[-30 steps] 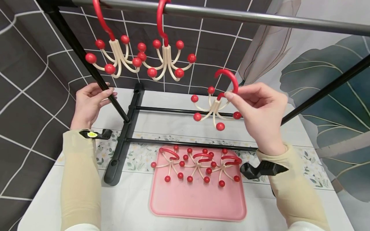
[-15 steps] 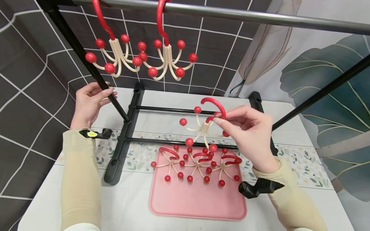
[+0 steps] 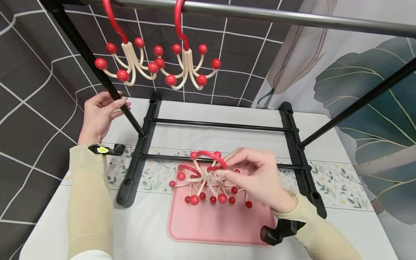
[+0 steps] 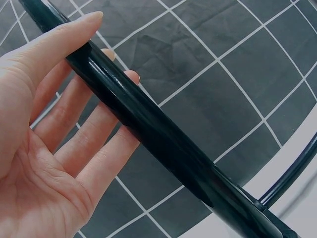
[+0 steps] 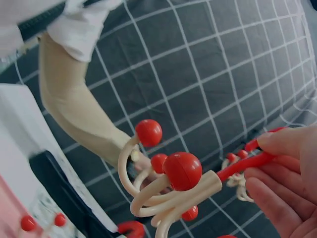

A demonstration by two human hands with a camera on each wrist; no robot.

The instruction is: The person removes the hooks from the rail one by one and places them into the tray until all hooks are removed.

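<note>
My right hand (image 3: pixel 256 177) pinches the red hook of a cream multi-arm hanger (image 3: pixel 207 176) with red ball tips. This hanger hovers over the pink tray (image 3: pixel 201 229) and overlaps the similar hangers lying there, hiding parts of them. In the right wrist view, thumb and fingers hold the hanger's red hook (image 5: pixel 252 161). My left hand (image 3: pixel 99 113) grips the rack's black left post (image 4: pixel 148 124), thumb in front and fingers behind. Two matching hangers, one on the left (image 3: pixel 130 61) and one beside it (image 3: pixel 187 66), hang from the metal top bar (image 3: pixel 276 16).
Black base feet, left (image 3: pixel 133 169) and right (image 3: pixel 302 159), stand on the white table (image 3: pixel 143 231), joined by a rear crossbar (image 3: pixel 211 124) and a front one. The right slanted post (image 3: pixel 357 99) rises beyond my right hand. A dark grid-patterned cloth (image 3: pixel 240 65) forms the backdrop.
My right hand has brought the held hanger down and left, from beneath the top bar's right part to over the tray. My left hand stays on the post.
</note>
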